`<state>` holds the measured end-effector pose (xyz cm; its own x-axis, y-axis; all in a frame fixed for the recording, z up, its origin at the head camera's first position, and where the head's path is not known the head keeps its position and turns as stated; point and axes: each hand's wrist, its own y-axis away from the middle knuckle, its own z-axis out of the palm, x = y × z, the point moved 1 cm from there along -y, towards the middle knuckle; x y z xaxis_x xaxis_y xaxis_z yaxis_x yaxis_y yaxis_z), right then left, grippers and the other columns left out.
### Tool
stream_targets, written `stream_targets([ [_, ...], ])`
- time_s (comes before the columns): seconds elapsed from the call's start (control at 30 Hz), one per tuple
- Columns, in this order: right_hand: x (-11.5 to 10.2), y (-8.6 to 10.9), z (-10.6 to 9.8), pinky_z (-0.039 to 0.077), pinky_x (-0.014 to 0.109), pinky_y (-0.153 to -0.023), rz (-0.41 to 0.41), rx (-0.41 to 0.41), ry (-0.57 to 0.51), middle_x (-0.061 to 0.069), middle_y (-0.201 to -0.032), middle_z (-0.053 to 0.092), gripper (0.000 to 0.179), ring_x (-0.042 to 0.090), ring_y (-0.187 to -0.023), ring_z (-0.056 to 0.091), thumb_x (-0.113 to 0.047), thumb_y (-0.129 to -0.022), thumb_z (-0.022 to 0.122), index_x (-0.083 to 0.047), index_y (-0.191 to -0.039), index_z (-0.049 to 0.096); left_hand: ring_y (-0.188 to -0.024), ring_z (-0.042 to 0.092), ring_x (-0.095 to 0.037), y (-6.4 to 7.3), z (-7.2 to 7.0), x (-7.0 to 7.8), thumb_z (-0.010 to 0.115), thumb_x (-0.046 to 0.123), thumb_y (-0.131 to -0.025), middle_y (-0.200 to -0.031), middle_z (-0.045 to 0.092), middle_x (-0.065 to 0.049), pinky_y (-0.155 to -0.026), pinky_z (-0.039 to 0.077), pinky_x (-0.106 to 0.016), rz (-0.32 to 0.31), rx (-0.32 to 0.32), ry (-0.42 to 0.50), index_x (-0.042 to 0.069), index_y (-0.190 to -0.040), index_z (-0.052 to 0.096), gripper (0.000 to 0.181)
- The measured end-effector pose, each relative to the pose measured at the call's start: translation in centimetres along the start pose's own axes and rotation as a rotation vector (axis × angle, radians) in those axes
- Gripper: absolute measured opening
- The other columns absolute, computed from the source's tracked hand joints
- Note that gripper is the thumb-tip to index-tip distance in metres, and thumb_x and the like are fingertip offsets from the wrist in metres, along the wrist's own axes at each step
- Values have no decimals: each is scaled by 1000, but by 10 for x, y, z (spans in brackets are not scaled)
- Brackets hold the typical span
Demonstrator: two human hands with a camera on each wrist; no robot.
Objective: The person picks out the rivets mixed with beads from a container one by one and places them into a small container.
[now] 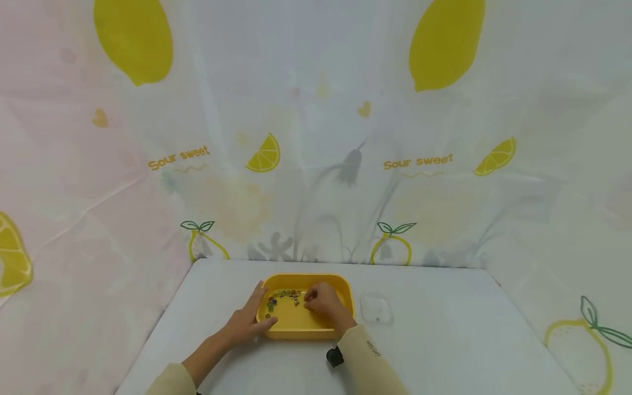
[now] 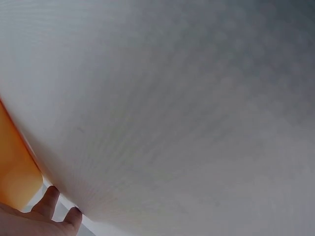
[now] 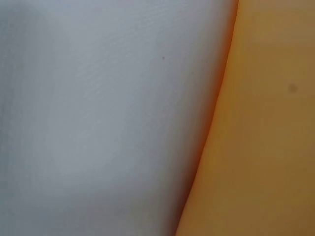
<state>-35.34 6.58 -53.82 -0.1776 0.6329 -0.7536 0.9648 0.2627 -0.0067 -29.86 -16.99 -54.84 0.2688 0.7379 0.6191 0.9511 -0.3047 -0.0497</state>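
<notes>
A yellow tray [image 1: 306,334] stands on the white table. Inside it, small coloured marbles [image 1: 272,301] form a curved row along the left and back sides. My left hand [image 1: 245,325] rests at the tray's left end, its fingers extended along the outer side and the thumb over the front left corner. In the left wrist view, two fingers [image 2: 48,202] show beside the tray's orange-looking wall [image 2: 17,162]. Over the tray's right half, my right hand [image 1: 323,300] reaches in with bent fingers near the marbles; I cannot tell whether a marble is between the fingertips.
A small clear plastic box or lid [image 1: 376,309] lies on the table [image 1: 434,329] just right of the tray. Behind the table hangs a lemon-printed cloth [image 1: 316,109], with more at both sides. A black wrist device [image 1: 334,357] shows by the right sleeve [image 1: 370,356].
</notes>
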Motion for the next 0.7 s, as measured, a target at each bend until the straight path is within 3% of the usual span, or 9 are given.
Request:
stream_targets([
  [0.5, -2, 4, 3, 47, 25, -60, -43, -10, -16, 3, -75, 66, 7, 10, -66, 54, -3, -74, 73, -3, -81, 71, -122, 46, -35, 0, 0, 0, 56, 55, -83, -157, 5, -3, -94, 38, -57, -8, 0, 9, 20, -149, 10, 88],
  [0.7, -3, 4, 5, 45, 25, -63, -52, 0, 34, 0, -77, 64, 8, 10, -69, 53, -6, -77, 71, -6, -84, 70, -123, 45, -33, 1, 0, 1, 56, 54, -84, -157, 4, -1, -95, 38, -55, -1, 1, 5, 19, -149, 13, 85],
])
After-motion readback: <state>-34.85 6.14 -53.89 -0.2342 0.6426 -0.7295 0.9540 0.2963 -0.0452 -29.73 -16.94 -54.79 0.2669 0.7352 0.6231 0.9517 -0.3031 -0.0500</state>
